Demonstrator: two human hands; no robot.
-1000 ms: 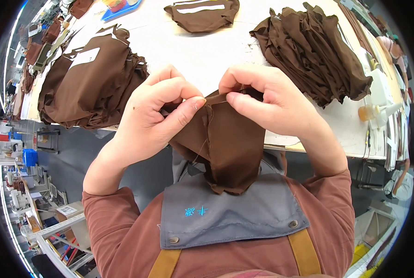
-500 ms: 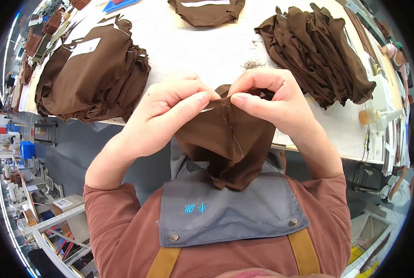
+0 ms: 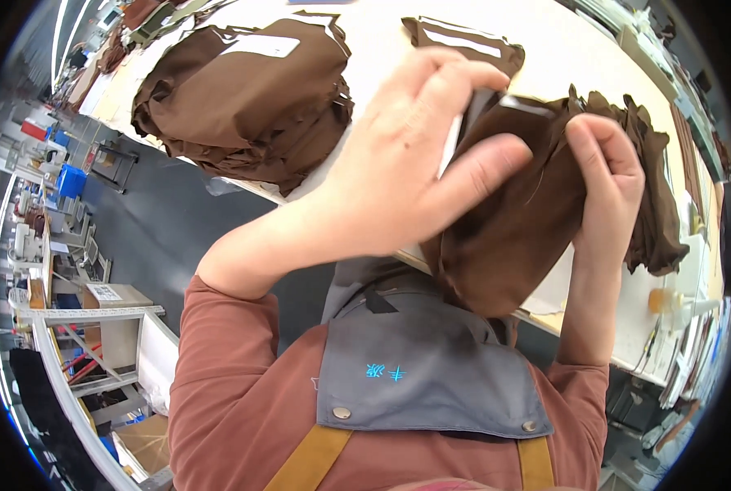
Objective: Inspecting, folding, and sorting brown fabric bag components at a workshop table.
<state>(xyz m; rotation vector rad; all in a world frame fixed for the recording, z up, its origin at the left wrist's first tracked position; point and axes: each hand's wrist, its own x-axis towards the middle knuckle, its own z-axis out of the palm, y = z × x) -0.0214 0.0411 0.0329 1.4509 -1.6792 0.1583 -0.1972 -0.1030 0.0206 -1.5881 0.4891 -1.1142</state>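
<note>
Left hand [image 3: 414,151] spread at the brown cloth piece [image 3: 504,245]; right hand [image 3: 608,164] pinching its upper edge. Piece held over tabletop's [image 3: 382,41] near edge, not yet set down; left stack [image 3: 242,102] and right stack [image 3: 656,176] lie alongside.

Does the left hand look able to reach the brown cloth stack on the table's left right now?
Probably yes: the left hand looks open, its thumb spread wide, and nothing visible stands between it and the brown cloth stack to its left.
</note>
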